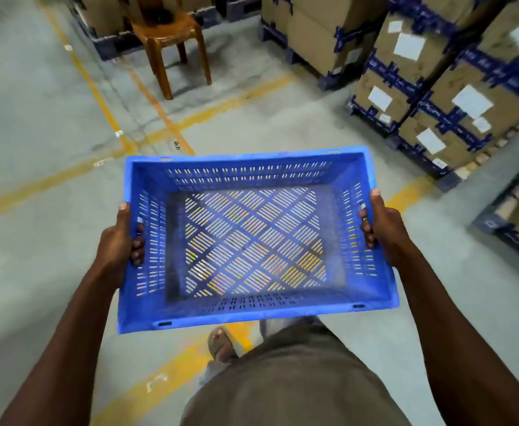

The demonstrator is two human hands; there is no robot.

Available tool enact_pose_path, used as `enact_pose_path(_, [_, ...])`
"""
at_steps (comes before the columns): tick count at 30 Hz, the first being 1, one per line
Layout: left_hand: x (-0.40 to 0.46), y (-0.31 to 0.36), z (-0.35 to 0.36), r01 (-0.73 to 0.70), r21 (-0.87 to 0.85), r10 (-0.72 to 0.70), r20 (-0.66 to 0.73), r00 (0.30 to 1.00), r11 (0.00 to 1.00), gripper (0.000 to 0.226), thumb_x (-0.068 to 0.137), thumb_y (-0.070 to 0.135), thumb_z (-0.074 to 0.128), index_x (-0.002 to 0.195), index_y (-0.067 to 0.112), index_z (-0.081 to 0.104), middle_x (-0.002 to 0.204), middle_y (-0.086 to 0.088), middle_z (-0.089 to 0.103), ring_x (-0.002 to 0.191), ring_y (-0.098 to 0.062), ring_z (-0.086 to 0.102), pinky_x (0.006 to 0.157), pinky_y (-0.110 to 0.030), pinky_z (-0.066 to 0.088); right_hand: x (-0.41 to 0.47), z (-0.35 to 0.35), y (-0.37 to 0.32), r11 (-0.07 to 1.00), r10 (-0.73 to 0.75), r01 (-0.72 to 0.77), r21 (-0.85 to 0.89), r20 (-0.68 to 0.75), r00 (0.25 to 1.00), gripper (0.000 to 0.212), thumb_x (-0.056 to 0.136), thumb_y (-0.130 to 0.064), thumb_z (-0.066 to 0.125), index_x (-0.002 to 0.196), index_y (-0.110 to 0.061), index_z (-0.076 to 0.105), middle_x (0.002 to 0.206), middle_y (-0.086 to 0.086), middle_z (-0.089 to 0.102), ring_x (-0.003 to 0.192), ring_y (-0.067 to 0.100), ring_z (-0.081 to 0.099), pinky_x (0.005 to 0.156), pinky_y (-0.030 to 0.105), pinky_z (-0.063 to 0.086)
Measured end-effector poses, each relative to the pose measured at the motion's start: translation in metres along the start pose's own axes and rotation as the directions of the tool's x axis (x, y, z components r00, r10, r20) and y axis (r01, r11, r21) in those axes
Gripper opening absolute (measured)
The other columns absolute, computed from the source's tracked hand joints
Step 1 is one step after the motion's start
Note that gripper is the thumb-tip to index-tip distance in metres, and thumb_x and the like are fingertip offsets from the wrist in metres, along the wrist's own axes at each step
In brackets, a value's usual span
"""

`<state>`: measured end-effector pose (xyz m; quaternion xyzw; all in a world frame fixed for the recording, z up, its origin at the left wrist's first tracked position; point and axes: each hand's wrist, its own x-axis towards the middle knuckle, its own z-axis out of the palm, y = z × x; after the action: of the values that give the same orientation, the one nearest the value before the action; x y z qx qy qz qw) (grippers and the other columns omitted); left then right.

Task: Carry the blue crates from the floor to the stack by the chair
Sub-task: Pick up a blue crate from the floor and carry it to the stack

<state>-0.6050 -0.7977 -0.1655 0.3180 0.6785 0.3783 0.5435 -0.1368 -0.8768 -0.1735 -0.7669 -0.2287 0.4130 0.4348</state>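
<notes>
Both arms stretched forward: left hand (115, 241) and right hand (384, 229) gripping the blue crate (252, 241) by its short walls, fingers (138, 241) curled inside, thumbs on the rim. Held above the floor (37, 118). Farther off, brown chair (172, 35), top cut off; taped cartons (436, 96) blurred.

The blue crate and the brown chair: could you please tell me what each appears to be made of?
Blue crate: moulded plastic by its look, matte, with uniform colour and slotted vents. Brown chair: probably glossy moulded plastic, given its sheen and one-piece legs, though lacquered wood cannot be excluded.
</notes>
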Motion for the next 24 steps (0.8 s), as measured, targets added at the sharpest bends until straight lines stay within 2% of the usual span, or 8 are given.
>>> enact_pose_path(6, [0.118,0.076,0.062,-0.04,0.109,0.019,0.183,0.983,0.993,0.058,0.087,0.074,0.045,0.077,0.018,0.05,0.044,0.006,0.034,0.032,-0.01,0.027,0.035,-0.015,0.026,0.044,0.019,-0.02,0.994,0.074,-0.056,0.098,-0.194,0.978,0.069,0.083,-0.083,0.043,0.08,-0.015,0.056,0.048,-0.002,0.046,0.036,0.015,0.034,0.041,0.025,0.032])
enact_pose_path(12, [0.247,0.14,0.2,-0.109,0.234,0.023,0.339,0.94,0.966,0.057,0.09,0.072,0.045,0.077,0.016,0.051,0.045,0.004,0.034,0.031,-0.011,0.027,0.038,-0.015,0.026,0.138,0.016,-0.022,0.965,0.188,-0.108,0.238,-0.347,0.919,0.062,0.095,-0.072,0.041,0.079,-0.015,0.057,0.052,0.002,0.045,0.037,0.016,0.033,0.042,0.024,0.031])
enact_pose_path(16, [0.31,0.191,0.286,-0.157,0.295,0.015,0.433,0.901,0.942,0.057,0.089,0.072,0.045,0.078,0.016,0.05,0.046,0.004,0.033,0.032,-0.011,0.026,0.037,-0.016,0.025,0.195,0.012,-0.041,0.939,0.248,-0.12,0.321,-0.394,0.885,0.063,0.094,-0.074,0.042,0.079,-0.015,0.057,0.053,0.002,0.045,0.039,0.016,0.033,0.042,0.024,0.031])
enact_pose_path(19, [0.351,0.23,0.348,-0.189,0.343,-0.004,0.491,0.871,0.92,0.06,0.087,0.075,0.046,0.08,0.016,0.05,0.051,0.001,0.034,0.034,-0.014,0.027,0.038,-0.018,0.027,0.236,0.004,-0.067,0.93,0.279,-0.124,0.345,-0.446,0.85,0.069,0.085,-0.081,0.043,0.079,-0.014,0.059,0.053,0.002,0.045,0.038,0.015,0.035,0.042,0.024,0.032])
enact_pose_path(24, [0.422,0.278,0.448,-0.228,0.394,-0.042,0.569,0.821,0.89,0.062,0.088,0.074,0.045,0.08,0.013,0.051,0.05,0.0,0.036,0.035,-0.016,0.03,0.039,-0.02,0.029,0.309,-0.004,-0.1,0.909,0.333,-0.127,0.396,-0.512,0.791,0.063,0.096,-0.07,0.041,0.079,-0.012,0.058,0.055,0.005,0.045,0.038,0.016,0.034,0.041,0.024,0.031])
